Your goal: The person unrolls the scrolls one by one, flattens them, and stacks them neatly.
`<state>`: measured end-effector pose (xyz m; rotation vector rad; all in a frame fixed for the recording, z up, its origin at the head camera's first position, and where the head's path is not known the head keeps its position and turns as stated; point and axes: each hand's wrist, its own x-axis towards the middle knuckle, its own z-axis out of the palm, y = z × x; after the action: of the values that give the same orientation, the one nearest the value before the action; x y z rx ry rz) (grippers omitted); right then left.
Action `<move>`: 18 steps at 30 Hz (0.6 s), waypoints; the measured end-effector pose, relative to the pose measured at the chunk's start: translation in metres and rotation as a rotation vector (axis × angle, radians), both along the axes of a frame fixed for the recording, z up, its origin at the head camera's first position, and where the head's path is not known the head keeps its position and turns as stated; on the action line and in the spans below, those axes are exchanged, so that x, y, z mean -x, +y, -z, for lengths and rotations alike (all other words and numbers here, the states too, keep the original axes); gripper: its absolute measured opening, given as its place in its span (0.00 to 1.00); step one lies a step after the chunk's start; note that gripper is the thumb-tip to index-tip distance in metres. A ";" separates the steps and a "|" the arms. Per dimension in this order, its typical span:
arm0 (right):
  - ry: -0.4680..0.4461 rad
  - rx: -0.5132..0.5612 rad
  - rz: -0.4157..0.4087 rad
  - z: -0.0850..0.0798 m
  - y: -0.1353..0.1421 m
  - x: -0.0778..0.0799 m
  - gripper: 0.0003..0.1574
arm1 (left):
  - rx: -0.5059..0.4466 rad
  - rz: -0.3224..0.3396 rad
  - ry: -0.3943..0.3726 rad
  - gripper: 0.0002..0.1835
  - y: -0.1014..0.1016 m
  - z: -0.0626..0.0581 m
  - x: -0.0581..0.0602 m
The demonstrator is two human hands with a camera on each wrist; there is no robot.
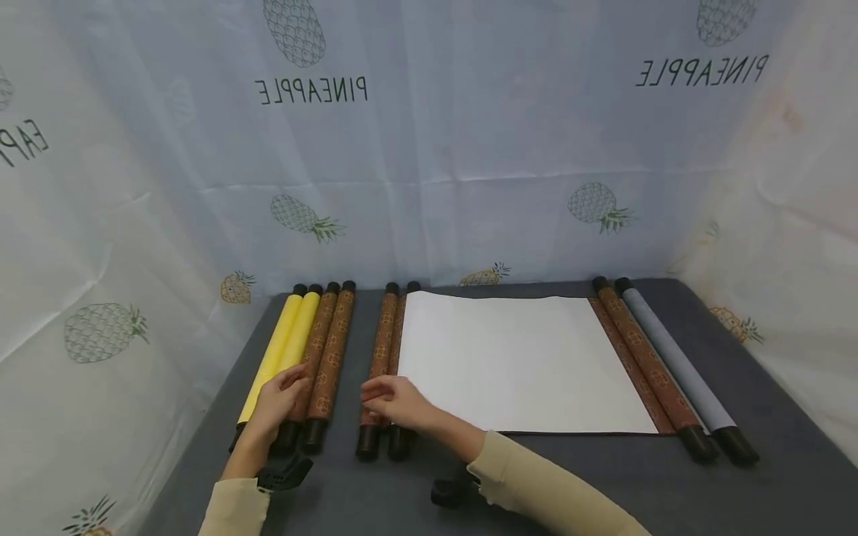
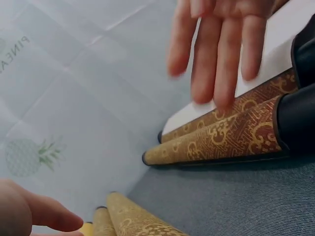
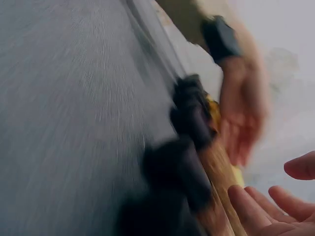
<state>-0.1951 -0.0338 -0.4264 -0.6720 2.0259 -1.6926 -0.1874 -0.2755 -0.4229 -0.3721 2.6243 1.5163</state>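
My left hand hovers over the left group of rolled scrolls, fingers relaxed and holding nothing. Below it lie two yellow scrolls and two brown patterned scrolls with black end knobs. My right hand, palm inward with loosely extended fingers, is over the near ends of a middle pair of brown scrolls. The white sheet of an unrolled scroll spreads right from this pair to a brown roll. In the left wrist view, the right hand's fingers hang in front of the brown scrolls.
A grey-blue scroll lies at the right, along the brown roll. Dark grey cloth covers the table. White curtains with pineapple prints stand behind and at both sides. Black bands are worn on the wrists.
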 end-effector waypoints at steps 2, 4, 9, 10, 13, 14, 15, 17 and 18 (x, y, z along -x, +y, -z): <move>-0.124 -0.003 0.007 -0.001 -0.018 -0.003 0.25 | 0.006 0.021 -0.001 0.26 0.003 0.000 0.001; -0.249 0.006 0.019 0.000 -0.032 -0.005 0.27 | 0.005 0.034 0.002 0.26 0.005 0.000 0.001; -0.474 0.032 0.060 0.005 -0.057 -0.005 0.31 | -0.039 0.011 -0.014 0.26 0.006 -0.001 -0.001; -0.512 0.047 0.070 0.006 -0.061 -0.005 0.31 | -0.046 0.009 -0.023 0.26 0.007 -0.002 -0.001; -0.607 0.096 0.102 0.007 -0.069 -0.006 0.28 | -0.051 0.022 -0.053 0.28 0.008 -0.006 -0.003; -0.631 0.114 0.111 0.007 -0.071 -0.007 0.26 | -0.049 0.029 -0.059 0.28 0.009 -0.008 -0.003; -0.649 0.130 0.120 0.007 -0.073 -0.008 0.23 | -0.044 0.035 -0.067 0.29 0.010 -0.009 -0.003; -0.668 0.144 0.136 0.006 -0.075 -0.008 0.20 | -0.020 0.048 -0.079 0.30 0.012 -0.013 -0.002; -0.673 0.143 0.140 0.005 -0.075 -0.008 0.19 | 0.002 0.054 -0.085 0.31 0.013 -0.015 -0.001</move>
<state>-0.1869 -0.1089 -0.4314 0.0239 1.5063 -1.8307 -0.1865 -0.2628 -0.4076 -0.3546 2.5493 1.4491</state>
